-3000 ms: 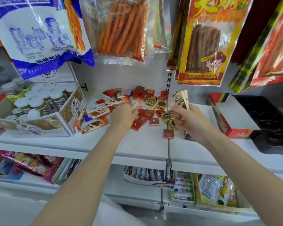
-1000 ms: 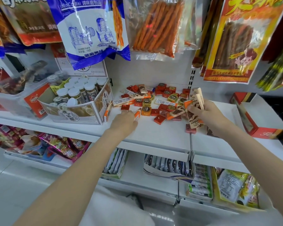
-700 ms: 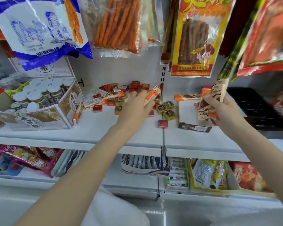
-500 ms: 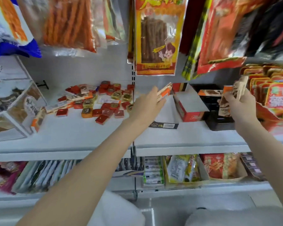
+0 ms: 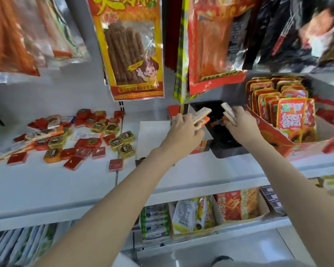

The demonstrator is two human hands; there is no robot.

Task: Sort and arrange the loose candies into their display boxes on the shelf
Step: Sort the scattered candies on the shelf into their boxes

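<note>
Here, centre-right of frame, the left hand [image 5: 183, 130] and right hand [image 5: 239, 125] each pinch flat cream-and-orange wrapped candy bars [image 5: 201, 115] above a black plastic display tray [image 5: 219, 130]; loosely fanned bars could slip out.

Both bare forearms reach up and away from the lower edge, converging toward one o'clock. The left arm enters from about seven o'clock and runs long and nearly straight, wrist level, to the left hand [image 5: 183, 132], seen from the back, knuckles up. Its fingers are curled and its fingertips pinch a few thin candy bars [image 5: 201, 116] that jut out toward two o'clock. The right arm comes in from five o'clock, angled toward eleven. The right hand [image 5: 241, 126] is also back-up (thumb hidden), its fingers curled round a small stack of bars [image 5: 228, 113]. The two hands sit near each other, apart.
</note>
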